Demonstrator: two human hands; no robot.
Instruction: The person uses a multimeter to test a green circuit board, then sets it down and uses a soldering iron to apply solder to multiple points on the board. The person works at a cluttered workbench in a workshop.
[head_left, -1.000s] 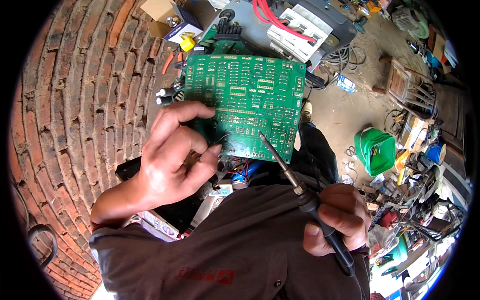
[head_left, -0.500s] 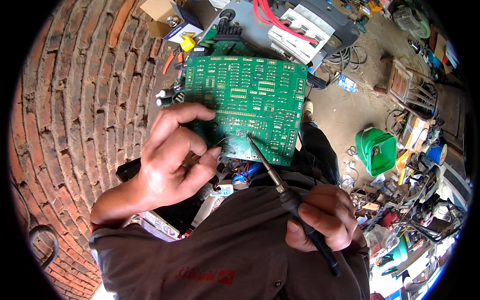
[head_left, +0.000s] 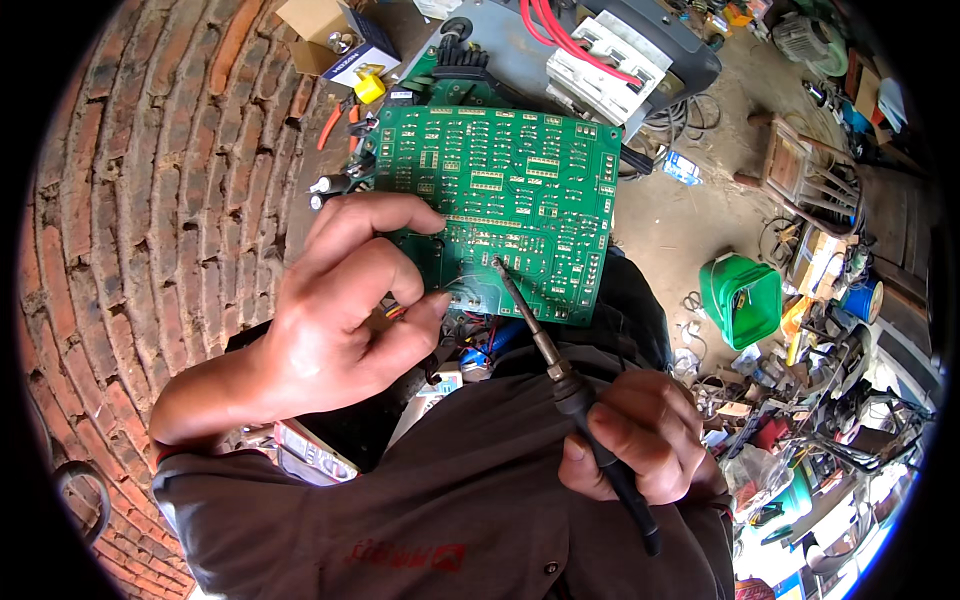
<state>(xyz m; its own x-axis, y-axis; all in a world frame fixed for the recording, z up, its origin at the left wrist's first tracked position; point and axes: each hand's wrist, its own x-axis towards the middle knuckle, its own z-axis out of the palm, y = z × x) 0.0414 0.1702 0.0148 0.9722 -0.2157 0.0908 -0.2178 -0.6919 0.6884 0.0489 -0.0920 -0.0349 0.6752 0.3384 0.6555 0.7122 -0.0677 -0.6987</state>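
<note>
A green circuit board [head_left: 565,215], its soldered side with many metal joints facing up, lies in front of me. My right hand [head_left: 640,435] is wrapped round the black handle of a soldering iron [head_left: 548,350]. The iron slants up to the left, its tip at a joint in the board's lower middle. At the board's lower left, my left hand [head_left: 345,300] has thumb and fingers closed on a thin solder wire [head_left: 456,281], which runs toward the iron's tip and shows only faintly. The index finger of that hand reaches over the board's left part.
Beyond the board is a grey machine [head_left: 500,50] with a white breaker block [head_left: 605,70] and red cables. An open box [head_left: 350,45] and orange-handled pliers [head_left: 330,128] lie by the brick wall [head_left: 150,250]. To the right are a green bucket [head_left: 742,300], a wooden chair [head_left: 805,180] and scattered scrap.
The view has shifted slightly. The iron's tip stays at about the same spot on the board, and both hands keep their grips.
</note>
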